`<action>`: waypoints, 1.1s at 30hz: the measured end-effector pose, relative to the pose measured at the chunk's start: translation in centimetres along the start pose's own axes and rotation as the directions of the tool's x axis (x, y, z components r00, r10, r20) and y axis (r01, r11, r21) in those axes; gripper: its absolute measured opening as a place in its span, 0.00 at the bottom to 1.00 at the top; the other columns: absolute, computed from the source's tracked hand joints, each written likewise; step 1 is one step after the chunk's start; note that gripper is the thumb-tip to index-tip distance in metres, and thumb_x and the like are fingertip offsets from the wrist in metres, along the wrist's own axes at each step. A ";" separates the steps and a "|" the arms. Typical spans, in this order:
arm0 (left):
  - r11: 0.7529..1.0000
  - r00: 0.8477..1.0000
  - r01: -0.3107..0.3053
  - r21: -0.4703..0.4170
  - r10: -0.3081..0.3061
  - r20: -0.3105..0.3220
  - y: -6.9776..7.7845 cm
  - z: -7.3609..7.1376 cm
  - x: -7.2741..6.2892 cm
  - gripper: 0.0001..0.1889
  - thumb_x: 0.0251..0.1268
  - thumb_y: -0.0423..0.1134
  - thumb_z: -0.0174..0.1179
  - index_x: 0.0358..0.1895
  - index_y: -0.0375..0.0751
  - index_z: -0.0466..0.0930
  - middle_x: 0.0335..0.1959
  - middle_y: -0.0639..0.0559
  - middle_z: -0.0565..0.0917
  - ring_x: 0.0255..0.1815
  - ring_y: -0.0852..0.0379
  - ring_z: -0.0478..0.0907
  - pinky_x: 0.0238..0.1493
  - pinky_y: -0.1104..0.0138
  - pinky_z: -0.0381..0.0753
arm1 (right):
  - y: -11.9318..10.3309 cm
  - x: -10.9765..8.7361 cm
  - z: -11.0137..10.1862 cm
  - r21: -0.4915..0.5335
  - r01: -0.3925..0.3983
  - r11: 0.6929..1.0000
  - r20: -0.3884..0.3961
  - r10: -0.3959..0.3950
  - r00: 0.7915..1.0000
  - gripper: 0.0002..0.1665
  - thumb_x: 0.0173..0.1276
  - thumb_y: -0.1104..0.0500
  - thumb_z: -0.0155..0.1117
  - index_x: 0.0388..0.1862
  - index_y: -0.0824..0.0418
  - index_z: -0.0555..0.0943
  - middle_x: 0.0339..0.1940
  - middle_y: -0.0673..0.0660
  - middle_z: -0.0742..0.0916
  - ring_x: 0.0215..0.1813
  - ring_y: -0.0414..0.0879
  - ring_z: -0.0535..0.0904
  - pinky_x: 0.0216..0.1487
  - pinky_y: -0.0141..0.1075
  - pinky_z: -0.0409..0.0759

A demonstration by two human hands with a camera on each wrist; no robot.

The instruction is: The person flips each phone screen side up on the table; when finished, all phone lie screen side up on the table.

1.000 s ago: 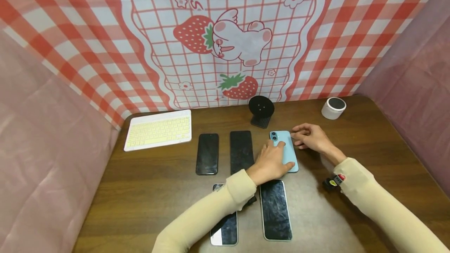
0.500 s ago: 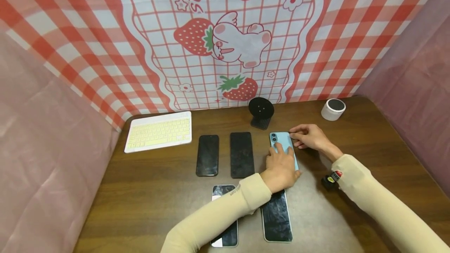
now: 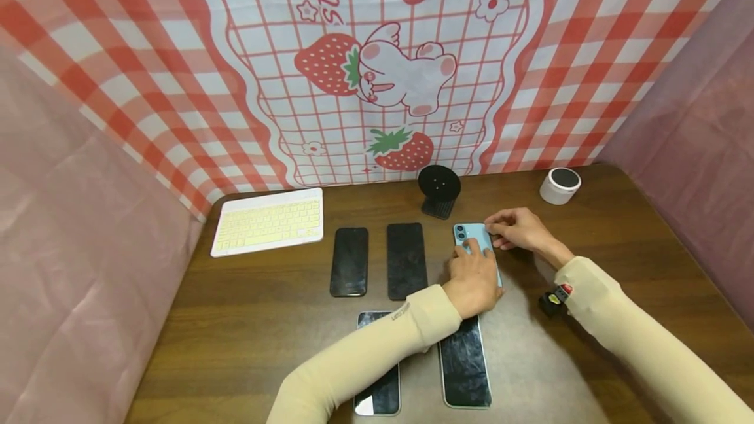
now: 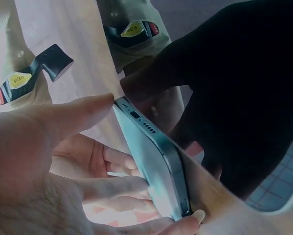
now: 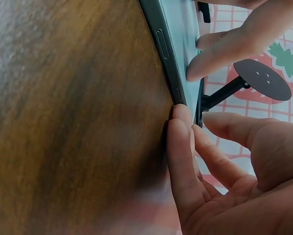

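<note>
A light blue smartphone [image 3: 481,234] lies back up on the wooden table, its twin camera at the upper left corner. My left hand [image 3: 473,280] reaches over its lower half and holds it across the width. In the left wrist view the thumb meets one corner of the phone's port end [image 4: 135,114], while the other fingers lie over the back and far edge. My right hand [image 3: 520,228] pinches the phone's upper right corner. In the right wrist view its fingertips [image 5: 180,113] touch the side edge near that corner.
Two dark phones, a left one [image 3: 349,262] and a right one [image 3: 406,260], lie left of my left hand. Under my left forearm are two more phones, nearer [image 3: 465,365] and partly covered [image 3: 383,391]. Behind stand a white keyboard [image 3: 268,222], black round-headed stand [image 3: 439,188] and white cylinder [image 3: 560,186].
My left hand has shifted right and settled over the blue phone's lower half. My right hand has moved slightly left onto its upper corner. The phone stays in place.
</note>
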State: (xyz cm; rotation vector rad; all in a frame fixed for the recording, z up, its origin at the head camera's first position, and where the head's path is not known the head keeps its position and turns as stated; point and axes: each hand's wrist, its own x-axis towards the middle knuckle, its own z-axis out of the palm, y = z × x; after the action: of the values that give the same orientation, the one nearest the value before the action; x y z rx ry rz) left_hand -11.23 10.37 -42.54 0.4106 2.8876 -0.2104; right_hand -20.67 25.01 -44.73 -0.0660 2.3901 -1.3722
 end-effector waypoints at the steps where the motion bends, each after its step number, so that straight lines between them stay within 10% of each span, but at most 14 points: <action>1: 1.000 1.000 0.004 0.010 -0.004 0.003 0.1 -0.1 0.1 0.41 0.61 0.74 0.62 0.73 0.58 0.71 0.70 0.48 0.72 0.63 0.48 0.76 0.48 0.64 0.83 | 0.0 0.0 0.0 -0.001 -0.002 1.000 0.002 0.002 1.000 0.24 0.80 0.58 0.61 0.64 0.77 0.78 0.36 0.53 0.91 0.29 0.35 0.87 0.33 0.31 0.87; 9: 0.998 0.999 0.038 0.057 -0.039 0.006 1.1 0.0 0.7 0.42 0.58 0.75 0.64 0.71 0.57 0.72 0.63 0.48 0.75 0.57 0.48 0.78 0.42 0.63 0.85 | 0.2 0.2 0.1 -0.009 -0.006 1.000 0.001 0.006 1.000 0.23 0.81 0.59 0.58 0.65 0.76 0.78 0.42 0.61 0.91 0.29 0.35 0.86 0.33 0.31 0.87; 17: 0.987 0.996 -0.085 0.135 0.089 -0.023 0.5 -0.1 0.8 0.39 0.60 0.75 0.62 0.68 0.54 0.76 0.58 0.53 0.80 0.55 0.54 0.74 0.52 0.60 0.78 | -0.3 -0.1 0.2 -0.005 -0.003 1.000 -0.012 0.003 1.000 0.23 0.79 0.59 0.61 0.63 0.76 0.79 0.36 0.53 0.91 0.28 0.35 0.86 0.32 0.31 0.87; 33: 0.985 0.991 -0.134 0.107 0.135 -0.011 0.3 -0.2 1.0 0.39 0.60 0.73 0.64 0.68 0.52 0.76 0.57 0.55 0.81 0.55 0.52 0.74 0.52 0.56 0.78 | -0.4 0.1 0.5 -0.038 0.001 0.999 -0.022 -0.002 1.000 0.20 0.79 0.62 0.60 0.58 0.78 0.80 0.31 0.50 0.90 0.27 0.35 0.85 0.31 0.30 0.86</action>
State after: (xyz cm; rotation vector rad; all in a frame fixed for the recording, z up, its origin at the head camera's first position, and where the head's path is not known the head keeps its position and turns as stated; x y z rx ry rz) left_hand -12.14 10.91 -42.63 0.6272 2.8605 -0.3398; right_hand -20.70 24.38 -44.61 -0.0627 2.4348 -1.3351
